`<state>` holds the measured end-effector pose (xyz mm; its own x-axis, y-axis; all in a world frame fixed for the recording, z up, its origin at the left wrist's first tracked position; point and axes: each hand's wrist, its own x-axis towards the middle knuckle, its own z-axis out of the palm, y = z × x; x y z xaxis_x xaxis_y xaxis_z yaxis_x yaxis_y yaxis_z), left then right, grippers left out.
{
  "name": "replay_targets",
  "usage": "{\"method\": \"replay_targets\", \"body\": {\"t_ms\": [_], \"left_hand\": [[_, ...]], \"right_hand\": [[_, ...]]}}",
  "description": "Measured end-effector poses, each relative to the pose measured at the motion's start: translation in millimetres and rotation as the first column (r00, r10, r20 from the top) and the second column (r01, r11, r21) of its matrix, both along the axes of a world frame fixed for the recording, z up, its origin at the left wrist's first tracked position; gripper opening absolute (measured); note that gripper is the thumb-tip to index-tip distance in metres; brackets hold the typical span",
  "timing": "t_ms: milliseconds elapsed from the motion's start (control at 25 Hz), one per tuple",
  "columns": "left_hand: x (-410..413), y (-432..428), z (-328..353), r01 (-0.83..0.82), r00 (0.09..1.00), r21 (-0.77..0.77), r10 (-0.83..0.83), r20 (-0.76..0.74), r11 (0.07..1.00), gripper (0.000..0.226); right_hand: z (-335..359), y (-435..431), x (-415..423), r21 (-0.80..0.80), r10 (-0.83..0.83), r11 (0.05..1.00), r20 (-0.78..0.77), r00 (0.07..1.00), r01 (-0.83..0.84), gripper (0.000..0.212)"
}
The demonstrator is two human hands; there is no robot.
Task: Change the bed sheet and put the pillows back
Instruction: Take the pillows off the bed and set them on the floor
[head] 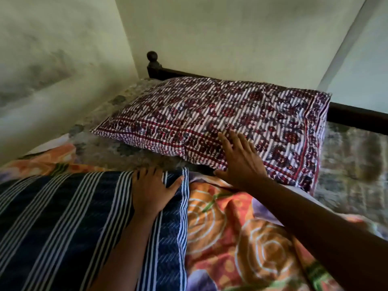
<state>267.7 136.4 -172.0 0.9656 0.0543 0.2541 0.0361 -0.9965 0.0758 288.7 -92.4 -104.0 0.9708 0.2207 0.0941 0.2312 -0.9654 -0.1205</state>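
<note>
A pillow (210,114) in a red, purple and white striped floral case lies at the head of the bed on the bare grey mattress (352,156). My right hand (239,160) lies flat on its near edge, fingers straight. A second pillow (63,223) in a navy case with white stripes lies at the lower left. My left hand (150,187) presses on its far end, fingers spread. Under and beside it lies an orange floral sheet (237,238), rumpled, covering only the near part of the mattress.
A dark wooden headboard rail (354,115) with a round knob post (152,59) runs behind the pillow. Stained walls close in the bed at the left (52,70) and the back (231,38).
</note>
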Motion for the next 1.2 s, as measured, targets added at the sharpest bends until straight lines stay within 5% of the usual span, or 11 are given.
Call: {"method": "replay_targets", "body": {"t_ms": [160, 280, 480, 640, 800, 1000, 1200], "left_hand": [[8, 1, -12, -0.062, 0.998, 0.011, 0.062, -0.01, 0.998, 0.086], [10, 4, -16, -0.072, 0.997, 0.005, 0.072, 0.027, 0.997, 0.081], [6, 2, -12, -0.053, 0.998, -0.043, 0.054, 0.032, 0.998, 0.064], [-9, -1, 5, -0.042, 0.999, -0.081, 0.042, -0.005, 0.996, 0.056], [-61, -18, 29, 0.017, 1.0, -0.134, -0.015, 0.012, 0.991, 0.054], [-140, -39, 87, 0.19, 0.917, -0.205, -0.098, 0.386, 0.96, 0.043], [-224, -118, 109, 0.427, 0.878, -0.284, -0.318, 0.358, 0.858, 0.033]], "right_hand": [[-42, 4, 40, -0.256, -0.076, 0.962, 0.082, 0.994, 0.095, 0.101], [-46, -6, 57, -0.216, -0.006, 0.974, 0.275, 0.961, 0.068, 0.083], [-8, -39, 42, -0.042, 0.096, 0.995, 0.2, 0.975, -0.089, 0.062], [51, -84, 15, -0.002, 0.011, 1.0, 0.122, 0.993, -0.011, 0.055], [56, -127, -48, 0.022, -0.128, 0.992, 0.053, 0.99, 0.127, 0.045], [6, -136, -165, -0.019, -0.096, 0.995, 0.176, 0.98, 0.1, 0.05], [15, -146, -250, 0.087, -0.112, 0.992, 0.227, 0.967, 0.095, 0.059]]}}
